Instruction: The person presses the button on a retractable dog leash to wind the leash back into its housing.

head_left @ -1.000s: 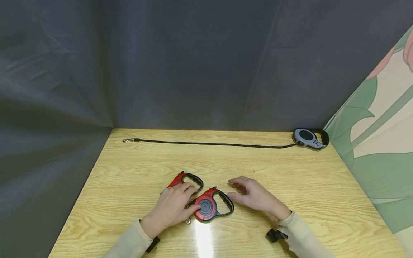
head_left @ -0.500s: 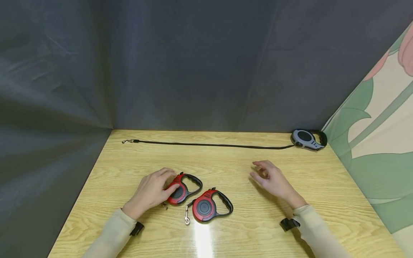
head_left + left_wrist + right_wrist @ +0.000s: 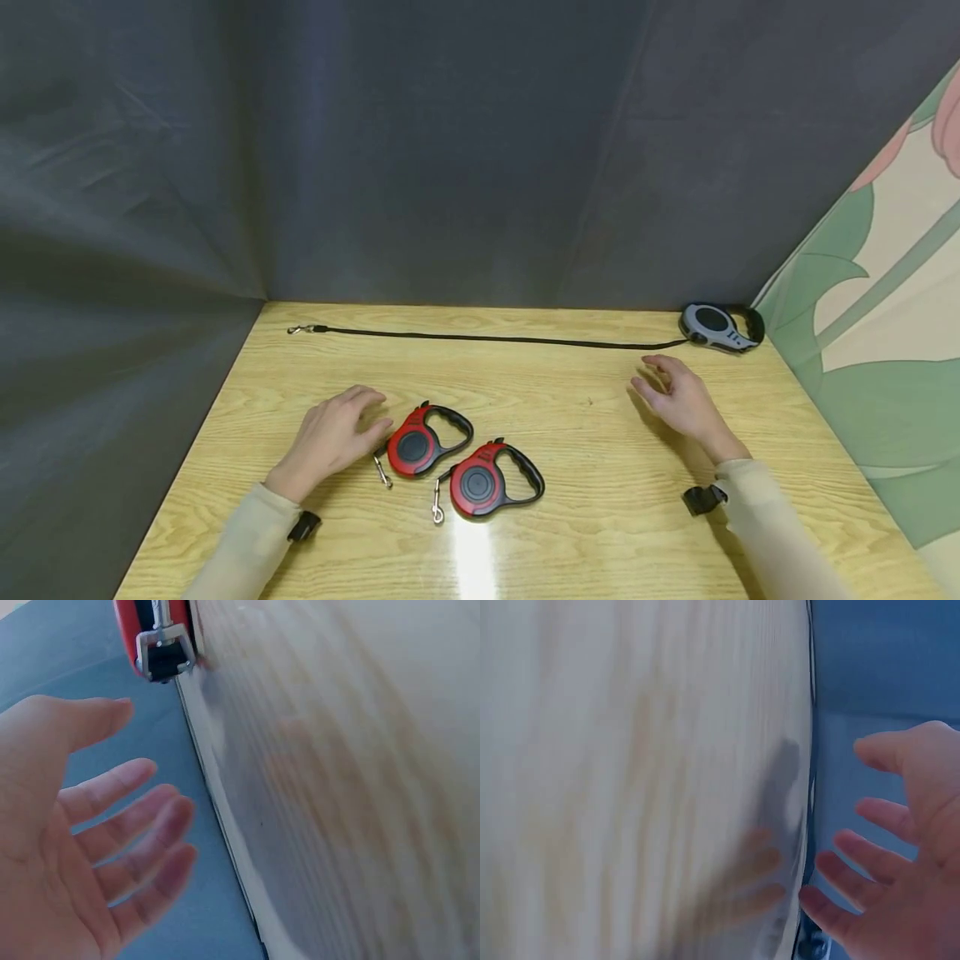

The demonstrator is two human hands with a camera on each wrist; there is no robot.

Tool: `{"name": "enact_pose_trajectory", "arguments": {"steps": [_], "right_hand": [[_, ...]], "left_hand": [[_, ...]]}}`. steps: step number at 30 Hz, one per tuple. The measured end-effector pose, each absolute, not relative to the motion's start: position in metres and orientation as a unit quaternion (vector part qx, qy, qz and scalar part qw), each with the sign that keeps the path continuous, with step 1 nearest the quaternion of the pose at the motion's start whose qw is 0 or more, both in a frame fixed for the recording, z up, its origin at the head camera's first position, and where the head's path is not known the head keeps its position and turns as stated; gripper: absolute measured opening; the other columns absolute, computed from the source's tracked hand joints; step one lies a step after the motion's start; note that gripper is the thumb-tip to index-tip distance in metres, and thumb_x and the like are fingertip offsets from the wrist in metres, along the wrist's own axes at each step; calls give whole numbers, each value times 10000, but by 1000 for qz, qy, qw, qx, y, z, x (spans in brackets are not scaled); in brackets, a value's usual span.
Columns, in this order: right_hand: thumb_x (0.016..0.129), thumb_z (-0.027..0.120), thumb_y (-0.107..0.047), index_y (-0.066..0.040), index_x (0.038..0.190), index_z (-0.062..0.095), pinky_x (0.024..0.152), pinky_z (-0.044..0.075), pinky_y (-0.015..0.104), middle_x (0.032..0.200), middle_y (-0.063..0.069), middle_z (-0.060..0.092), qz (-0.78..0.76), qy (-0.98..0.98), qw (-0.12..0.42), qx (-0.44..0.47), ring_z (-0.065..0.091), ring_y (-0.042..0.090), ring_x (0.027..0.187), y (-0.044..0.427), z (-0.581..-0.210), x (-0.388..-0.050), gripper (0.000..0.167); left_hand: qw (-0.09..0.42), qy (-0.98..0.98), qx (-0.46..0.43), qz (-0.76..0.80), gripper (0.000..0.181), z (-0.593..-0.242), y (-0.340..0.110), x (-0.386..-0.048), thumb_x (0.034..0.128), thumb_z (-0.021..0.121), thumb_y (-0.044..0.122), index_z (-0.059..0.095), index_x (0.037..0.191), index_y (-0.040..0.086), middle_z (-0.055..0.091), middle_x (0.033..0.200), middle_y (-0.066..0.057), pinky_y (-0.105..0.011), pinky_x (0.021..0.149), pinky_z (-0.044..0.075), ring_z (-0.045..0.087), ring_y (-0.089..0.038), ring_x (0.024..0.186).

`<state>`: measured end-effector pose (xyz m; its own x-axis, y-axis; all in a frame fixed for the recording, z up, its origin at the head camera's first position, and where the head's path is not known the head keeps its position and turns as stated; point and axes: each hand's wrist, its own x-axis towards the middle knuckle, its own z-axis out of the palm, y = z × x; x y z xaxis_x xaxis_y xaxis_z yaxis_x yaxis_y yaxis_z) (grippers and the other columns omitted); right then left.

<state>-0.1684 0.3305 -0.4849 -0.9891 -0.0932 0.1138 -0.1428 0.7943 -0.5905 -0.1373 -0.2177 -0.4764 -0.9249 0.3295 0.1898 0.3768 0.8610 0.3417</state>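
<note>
Two red and black retractable dog leashes lie near the middle of the table. The left red leash (image 3: 412, 446) has its metal clip (image 3: 383, 472) beside it; the right red leash (image 3: 477, 482) has its clip (image 3: 438, 504) at its left. My left hand (image 3: 333, 435) hovers just left of the left red leash, fingers relaxed and holding nothing; the left wrist view shows its palm and part of a red leash (image 3: 166, 646). My right hand (image 3: 684, 404) is held over the table's right side, fingers loosely bent and nothing in them, below the grey retractable leash (image 3: 712, 321) at the back right corner.
From the grey leash a black cord (image 3: 487, 338) stretches left along the back of the wooden table (image 3: 585, 533), ending in a metal clip (image 3: 302, 329). Dark cloth (image 3: 450, 150) stands behind and at left; a flowered cloth (image 3: 885, 400) borders the right.
My left hand has drawn off the left red leash to its left side, baring both clips. My right hand has moved right and away from me, towards the grey leash.
</note>
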Motion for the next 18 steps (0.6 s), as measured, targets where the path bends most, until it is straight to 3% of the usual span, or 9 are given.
{"name": "enact_pose_trajectory", "arguments": {"steps": [7, 18], "right_hand": [[1049, 648, -228, 105, 1421, 562, 1004, 440, 735, 1469, 395, 508, 306, -945, 111, 16, 519, 590, 1285, 362, -490, -174, 506], [1067, 580, -251, 104, 1443, 534, 988, 429, 735, 1453, 415, 511, 289, -950, 114, -29, 501, 601, 1276, 405, -484, -187, 519]], "left_hand": [[46, -967, -173, -183, 450, -475, -225, -138, 970, 773, 391, 734, 1299, 87, 744, 1311, -123, -529, 822, 619, 749, -368, 1097], [34, -971, -139, -192, 565, -471, -244, -147, 979, 766, 371, 644, 1415, 33, 745, 1321, -143, -533, 798, 604, 744, -389, 1079]]}}
